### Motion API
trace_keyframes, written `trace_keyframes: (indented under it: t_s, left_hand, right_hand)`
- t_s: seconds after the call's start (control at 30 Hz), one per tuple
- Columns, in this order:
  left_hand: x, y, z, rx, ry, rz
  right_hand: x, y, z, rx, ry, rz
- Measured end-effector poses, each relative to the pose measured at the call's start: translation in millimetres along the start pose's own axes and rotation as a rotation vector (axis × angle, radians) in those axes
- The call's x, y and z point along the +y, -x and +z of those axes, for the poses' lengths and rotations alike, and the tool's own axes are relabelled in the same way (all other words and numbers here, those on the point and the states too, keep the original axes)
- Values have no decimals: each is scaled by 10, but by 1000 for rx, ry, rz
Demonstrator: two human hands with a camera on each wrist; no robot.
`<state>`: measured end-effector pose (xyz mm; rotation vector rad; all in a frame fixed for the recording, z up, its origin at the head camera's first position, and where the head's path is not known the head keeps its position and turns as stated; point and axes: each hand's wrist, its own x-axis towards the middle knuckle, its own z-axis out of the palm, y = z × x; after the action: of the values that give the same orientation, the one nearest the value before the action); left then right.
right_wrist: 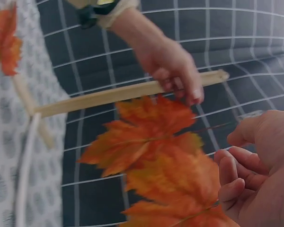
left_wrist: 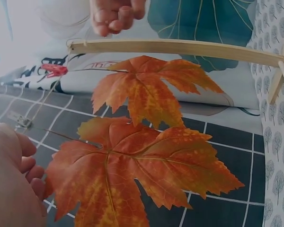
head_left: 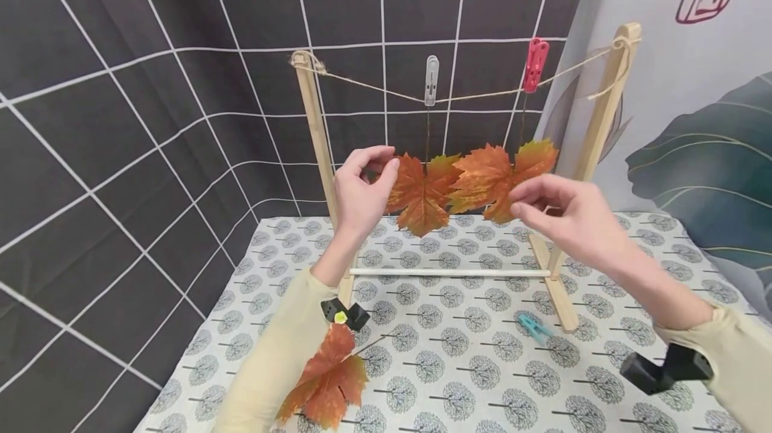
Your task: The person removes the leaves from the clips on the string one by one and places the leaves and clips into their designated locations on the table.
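Two orange maple leaves hang by thin stems from a twine line [head_left: 374, 88]. A grey clothespin [head_left: 431, 81] is at the left leaf's [head_left: 424, 195] stem, a pink clothespin [head_left: 535, 66] at the right leaf's [head_left: 491, 175]. My left hand [head_left: 362, 188] is beside the left leaf's outer edge, fingers loosely bent; whether they touch it is unclear. My right hand [head_left: 563, 215] hovers by the right leaf's lower right edge. In the right wrist view, the right hand's fingers [right_wrist: 232, 187] curl loosely with nothing between them. The left wrist view shows that hand apart from the leaf.
Wooden posts [head_left: 597, 118] carry the twine, and a white rod [head_left: 446, 273] joins them low down. A blue clothespin [head_left: 534, 328] lies on the patterned tablecloth [head_left: 458, 366] near the right foot. Another maple leaf [head_left: 332, 386] lies at front left, partly behind my left forearm.
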<state>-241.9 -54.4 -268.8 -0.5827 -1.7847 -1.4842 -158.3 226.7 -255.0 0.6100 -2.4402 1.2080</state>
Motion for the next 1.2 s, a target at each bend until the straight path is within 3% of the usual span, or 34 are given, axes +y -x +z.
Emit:
trace_keyframes:
  t_s: [0.17, 0.4, 0.87, 1.2]
  left_hand:
    - [-13, -40, 23, -6, -8, -9]
    - [22, -92, 27, 0, -85, 24]
    - [113, -227, 95, -95, -149, -39]
    - [102, -284, 75, -163, -142, -87]
  right_hand:
    - [-121, -163, -113, 42, -8, 41]
    - [-245, -348, -183, 51, -2, 66]
    - [-500, -823, -188, 74, -72, 74]
    - [-564, -996, -221, 66, -176, 113]
